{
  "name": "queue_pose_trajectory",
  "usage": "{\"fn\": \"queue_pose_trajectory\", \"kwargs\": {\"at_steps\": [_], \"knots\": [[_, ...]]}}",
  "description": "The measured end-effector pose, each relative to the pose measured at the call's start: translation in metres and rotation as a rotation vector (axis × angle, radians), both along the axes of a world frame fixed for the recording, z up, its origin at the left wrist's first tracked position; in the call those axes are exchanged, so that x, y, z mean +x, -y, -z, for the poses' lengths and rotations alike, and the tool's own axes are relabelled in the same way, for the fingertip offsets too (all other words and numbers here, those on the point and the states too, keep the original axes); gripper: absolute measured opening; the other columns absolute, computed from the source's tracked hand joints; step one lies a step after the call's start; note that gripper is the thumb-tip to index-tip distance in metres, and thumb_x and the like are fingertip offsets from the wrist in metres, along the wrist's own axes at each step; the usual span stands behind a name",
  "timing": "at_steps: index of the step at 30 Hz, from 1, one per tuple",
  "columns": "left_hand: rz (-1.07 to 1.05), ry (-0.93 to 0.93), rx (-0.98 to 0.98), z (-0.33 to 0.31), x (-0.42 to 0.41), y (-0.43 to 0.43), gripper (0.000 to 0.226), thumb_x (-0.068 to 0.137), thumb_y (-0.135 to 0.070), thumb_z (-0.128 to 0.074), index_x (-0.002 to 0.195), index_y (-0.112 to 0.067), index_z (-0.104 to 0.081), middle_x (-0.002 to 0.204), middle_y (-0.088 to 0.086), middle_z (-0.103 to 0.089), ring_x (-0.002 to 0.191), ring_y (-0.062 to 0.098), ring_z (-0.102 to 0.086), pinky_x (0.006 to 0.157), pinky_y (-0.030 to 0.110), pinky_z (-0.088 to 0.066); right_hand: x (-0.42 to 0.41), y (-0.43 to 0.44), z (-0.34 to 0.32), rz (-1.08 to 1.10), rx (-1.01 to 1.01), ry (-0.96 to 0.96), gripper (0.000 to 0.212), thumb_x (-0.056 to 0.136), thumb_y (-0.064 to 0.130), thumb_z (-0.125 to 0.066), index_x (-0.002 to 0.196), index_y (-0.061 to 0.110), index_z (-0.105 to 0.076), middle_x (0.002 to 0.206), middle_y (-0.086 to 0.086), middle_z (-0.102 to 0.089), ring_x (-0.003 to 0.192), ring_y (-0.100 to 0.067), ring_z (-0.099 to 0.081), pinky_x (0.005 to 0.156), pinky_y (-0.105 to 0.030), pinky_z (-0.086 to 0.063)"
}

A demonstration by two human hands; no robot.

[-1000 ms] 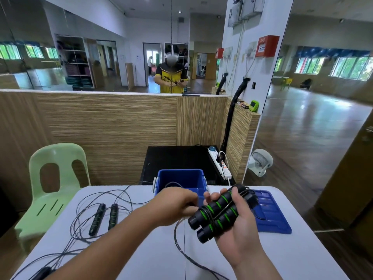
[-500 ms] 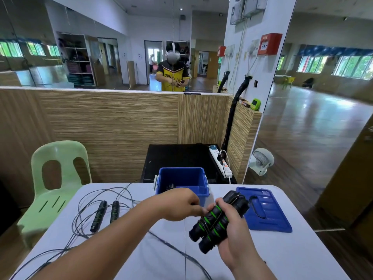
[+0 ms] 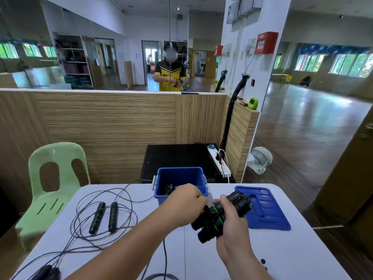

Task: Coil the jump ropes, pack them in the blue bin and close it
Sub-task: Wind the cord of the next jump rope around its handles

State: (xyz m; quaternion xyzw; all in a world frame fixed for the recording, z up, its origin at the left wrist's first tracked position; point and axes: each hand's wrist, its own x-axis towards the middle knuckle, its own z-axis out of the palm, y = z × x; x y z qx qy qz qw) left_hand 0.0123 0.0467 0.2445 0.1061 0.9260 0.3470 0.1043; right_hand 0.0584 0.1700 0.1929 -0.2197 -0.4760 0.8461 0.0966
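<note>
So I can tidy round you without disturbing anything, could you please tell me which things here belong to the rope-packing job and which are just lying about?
Job: held jump rope in the right hand; loose jump rope on the table; blue bin; blue lid.
Lying about: green chair; power strip; white fan; green device.

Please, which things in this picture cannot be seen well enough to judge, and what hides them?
- Bin inside, head view: its near wall and the left hand hide most of it.
- Left hand's grip: its curled fingers hide what, if anything, it pinches.
- Held handles: the right hand covers their middle, so the winding is unclear.
- Corner handles, lower left: blurred and cut by the bottom edge.
</note>
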Motion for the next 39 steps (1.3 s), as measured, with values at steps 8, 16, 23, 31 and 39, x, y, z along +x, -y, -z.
{"fn": "queue_pose_trajectory", "kwargs": {"at_steps": [8, 16, 23, 31, 39], "knots": [[-0.153, -0.214, 0.091, 0.005, 0.026, -0.015, 0.022, 0.098, -0.03, -0.06, 0.085, -0.02, -0.074, 0.077, -0.003, -0.073, 0.073, 0.012, -0.068, 0.07, 0.032, -0.061, -0.006, 0.011, -0.015, 0.114, -0.101, -0.084, 0.018, 0.1, 0.024, -0.062, 0.096, 0.007, -0.065, 0.064, 0.002, -0.073, 0.07, -0.02, -0.07, 0.067, -0.038, -0.054], [-0.338, -0.172, 0.531, 0.036, 0.048, -0.026, 0.012, 0.089, -0.025, -0.077, 0.077, -0.029, -0.076, 0.075, -0.013, -0.076, 0.074, 0.003, -0.071, 0.071, 0.028, -0.061, -0.013, 0.014, -0.013, 0.163, -0.27, -0.144, 0.02, 0.099, 0.028, -0.063, 0.105, 0.01, -0.066, 0.087, -0.005, -0.073, 0.099, -0.028, -0.069, 0.079, -0.042, -0.056], [-0.453, -0.316, 0.612, 0.045, 0.051, -0.032, 0.018, 0.075, -0.023, -0.09, 0.072, -0.031, -0.074, 0.099, -0.008, -0.052, 0.097, 0.001, -0.057, 0.08, 0.011, -0.045, -0.006, 0.016, -0.023, 0.06, -0.44, -0.185, 0.027, 0.098, 0.04, -0.06, 0.099, 0.013, -0.063, 0.09, -0.006, -0.071, 0.077, -0.02, -0.077, 0.075, -0.043, -0.059], [-0.349, 0.023, 0.876, 0.034, 0.047, -0.016, 0.06, 0.079, -0.018, -0.087, 0.123, -0.039, -0.052, 0.115, -0.01, -0.064, 0.096, 0.007, -0.068, 0.079, 0.025, -0.059, 0.006, 0.019, -0.042, 0.025, -0.489, -0.211, 0.027, 0.088, 0.044, -0.059, 0.098, 0.02, -0.066, 0.093, -0.007, -0.069, 0.087, -0.025, -0.073, 0.083, -0.047, -0.055], [-0.287, -0.001, 0.915, 0.032, 0.044, -0.005, 0.041, 0.086, -0.003, -0.077, 0.115, -0.027, -0.061, 0.101, 0.002, -0.07, 0.07, 0.006, -0.07, 0.053, 0.03, -0.054, 0.01, 0.021, -0.032, -0.113, -0.328, -0.134, 0.046, 0.09, 0.058, -0.053, 0.114, 0.023, -0.07, 0.107, -0.013, -0.077, 0.086, -0.029, -0.078, 0.079, -0.046, -0.056]]}}
